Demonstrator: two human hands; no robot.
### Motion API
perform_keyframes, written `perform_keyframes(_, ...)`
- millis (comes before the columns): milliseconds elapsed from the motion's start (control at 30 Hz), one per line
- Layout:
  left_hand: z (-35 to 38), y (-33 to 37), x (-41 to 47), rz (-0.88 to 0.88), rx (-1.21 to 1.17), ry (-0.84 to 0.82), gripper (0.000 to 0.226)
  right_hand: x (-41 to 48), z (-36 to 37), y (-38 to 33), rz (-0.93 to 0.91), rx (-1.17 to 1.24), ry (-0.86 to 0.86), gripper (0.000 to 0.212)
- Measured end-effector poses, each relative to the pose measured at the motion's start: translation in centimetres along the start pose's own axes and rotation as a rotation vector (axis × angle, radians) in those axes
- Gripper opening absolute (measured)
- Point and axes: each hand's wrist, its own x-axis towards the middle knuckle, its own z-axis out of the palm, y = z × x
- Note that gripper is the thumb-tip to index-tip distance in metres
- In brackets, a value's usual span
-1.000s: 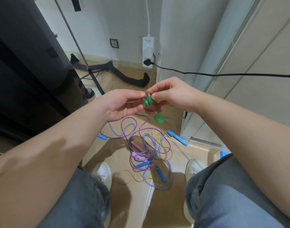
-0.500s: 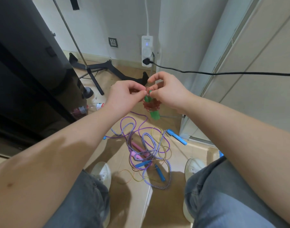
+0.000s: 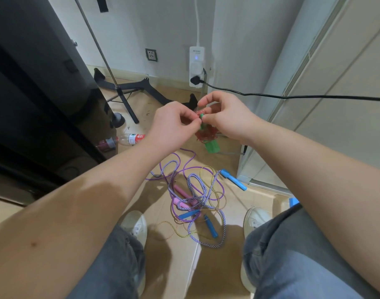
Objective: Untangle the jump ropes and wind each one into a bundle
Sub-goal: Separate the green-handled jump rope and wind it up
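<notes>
A red jump rope [image 3: 206, 134] with green handles [image 3: 212, 146] hangs as a small wound bundle between my hands, above the floor. My left hand [image 3: 174, 124] pinches the bundle's top from the left. My right hand [image 3: 225, 119] pinches it from the right, fingers curled round the rope and the upper green handle end. On the floor below lies a tangle of ropes [image 3: 195, 195]: a purple-and-white braided one, a thin purple one and a thin yellow one, with pink handles [image 3: 182, 199] and blue handles [image 3: 233, 179] mixed in.
My knees and white shoes [image 3: 135, 225] flank the tangle. A plastic bottle [image 3: 128, 139] lies at the left by a dark cabinet. A tripod stand [image 3: 124, 98] is behind. A black cable [image 3: 292, 97] runs from a wall power strip [image 3: 196, 67] to the right.
Both hands have closed in on the top of the red bundle and lifted slightly; the green handle ends seen between the fingers earlier are now mostly covered.
</notes>
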Motion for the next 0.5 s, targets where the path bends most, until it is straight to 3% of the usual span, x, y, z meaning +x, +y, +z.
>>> perform_keyframes(67, 0.3, 0.0, 0.1, -0.139, -0.131, -0.06, 0.017, -0.3, 0.1, 0.2, -0.07, -0.094, -0.031, 0.028)
perform_keyframes(200, 0.4, 0.0, 0.1, -0.254, -0.256, -0.174, 0.035, -0.1, 0.8, 0.7, -0.249, -0.604, -0.128, 0.044)
perform_keyframes(500, 0.7, 0.1, -0.4, -0.381, -0.39, -0.282, 0.032, -0.4, 0.4, 1.5, -0.257, -0.876, -0.112, 0.043)
